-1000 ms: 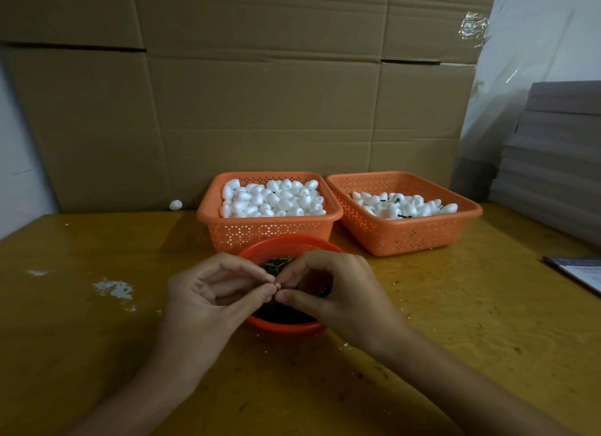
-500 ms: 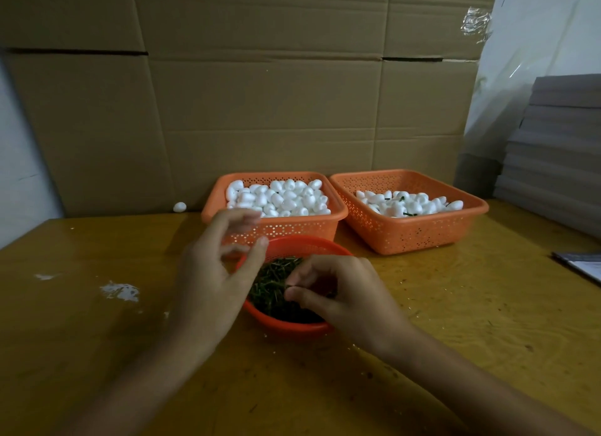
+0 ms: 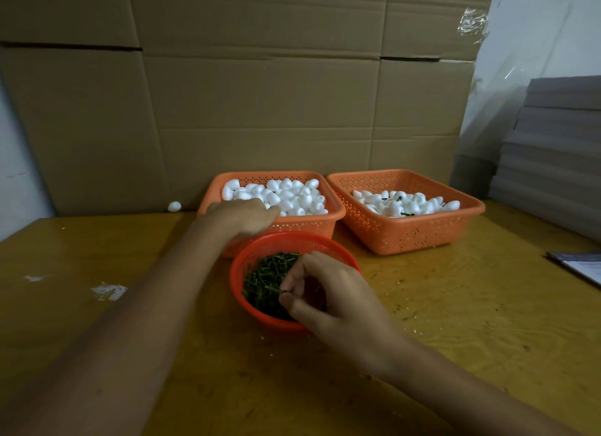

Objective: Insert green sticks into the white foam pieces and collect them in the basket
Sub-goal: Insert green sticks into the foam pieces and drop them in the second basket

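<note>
Right hand (image 3: 320, 297) pinches one green stick (image 3: 271, 287); lift it clear singly. Left hand (image 3: 242, 215) among foam pieces (image 3: 292, 195), fingertips hidden, grip untellable; take one.

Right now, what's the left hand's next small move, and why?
The left hand reaches into the orange basket of plain foam pieces; the right hand seems to pinch a green stick over the round red basket. Probably next: left hand pinches one piece, brings it to the stick.
</note>
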